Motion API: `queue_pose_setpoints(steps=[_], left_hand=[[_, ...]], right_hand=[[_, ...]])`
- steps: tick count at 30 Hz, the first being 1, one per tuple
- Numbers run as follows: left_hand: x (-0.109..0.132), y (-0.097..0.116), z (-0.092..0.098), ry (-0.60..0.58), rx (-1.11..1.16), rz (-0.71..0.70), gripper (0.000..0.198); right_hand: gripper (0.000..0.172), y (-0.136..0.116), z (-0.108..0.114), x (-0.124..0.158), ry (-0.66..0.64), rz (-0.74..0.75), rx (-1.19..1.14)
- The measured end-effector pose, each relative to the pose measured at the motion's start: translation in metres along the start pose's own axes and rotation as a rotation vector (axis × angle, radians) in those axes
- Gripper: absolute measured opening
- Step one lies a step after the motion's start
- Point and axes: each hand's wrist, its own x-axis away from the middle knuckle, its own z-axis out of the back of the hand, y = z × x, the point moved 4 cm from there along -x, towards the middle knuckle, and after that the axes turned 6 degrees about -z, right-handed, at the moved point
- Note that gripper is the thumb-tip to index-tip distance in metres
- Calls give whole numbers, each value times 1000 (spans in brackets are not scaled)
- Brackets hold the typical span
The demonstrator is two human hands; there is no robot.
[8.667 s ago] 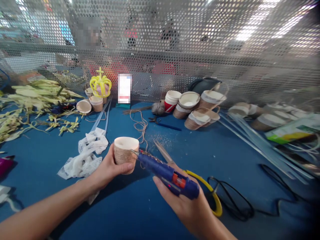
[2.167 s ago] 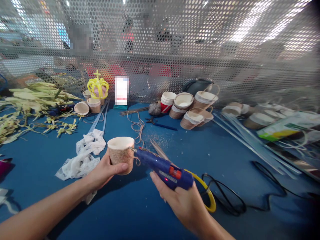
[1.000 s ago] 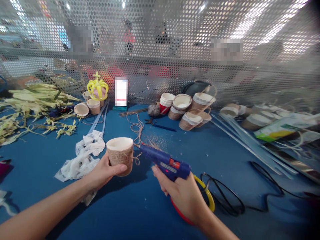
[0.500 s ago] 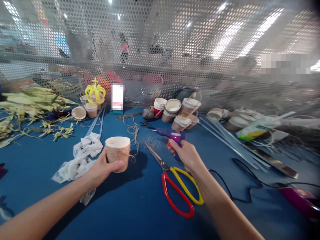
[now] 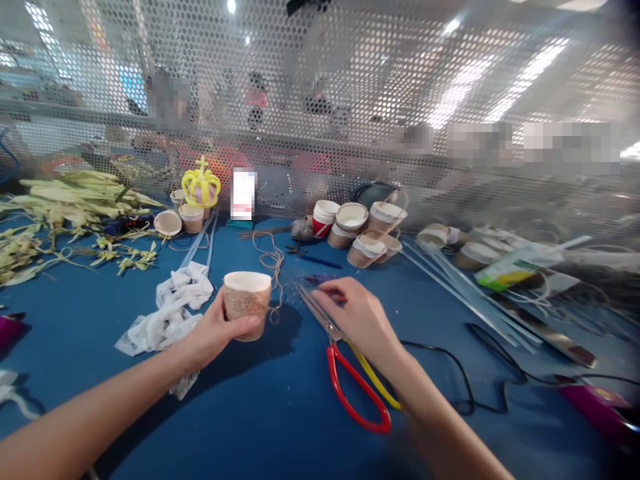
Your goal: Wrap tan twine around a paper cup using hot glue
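Note:
My left hand (image 5: 220, 327) is closed around a small paper cup (image 5: 247, 303) wrapped in brown twine, held upright above the table; a loose twine end (image 5: 277, 280) trails off its right side. To the right, my right hand (image 5: 353, 310) has its fingers curled at a blue hot glue gun (image 5: 320, 279). Most of that gun is hidden behind the fingers, and its nozzle is hard to make out. Below this hand lie large scissors (image 5: 334, 340) with one red and one yellow handle, the yellow one partly covered by my wrist.
A crumpled white mesh strip (image 5: 163, 313) lies left of the cup. Several twine-wrapped cups (image 5: 367, 248) and a twine ball (image 5: 302, 229) stand at the back. Clear glue sticks (image 5: 460, 287) and a black cord (image 5: 450, 357) are at right, dried husks (image 5: 80, 190) at left.
My right hand has moved left and lowered the glue gun, which is now mostly hidden by the fingers. A dark blue rod behind it has come into view. My left hand still holds the cup.

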Motion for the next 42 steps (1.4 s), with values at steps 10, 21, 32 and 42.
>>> queue_pose_setpoints(steps=[10,21,32,42], left_hand=[[3,-4,-7,-73,55,119,66],[4,-8,-5,-98,6,169,71],[6,-7,-9,-95,-28,182,72],[9,-7,-11,-108,-12,202,76]], right_hand=[[14,-53,-21,35,-226,320,-404],[11,-43,-17,35,-431,134,-729],[12,-43,-14,38,-282,151,-705],[21,-36,-18,38,-263,116,-634]])
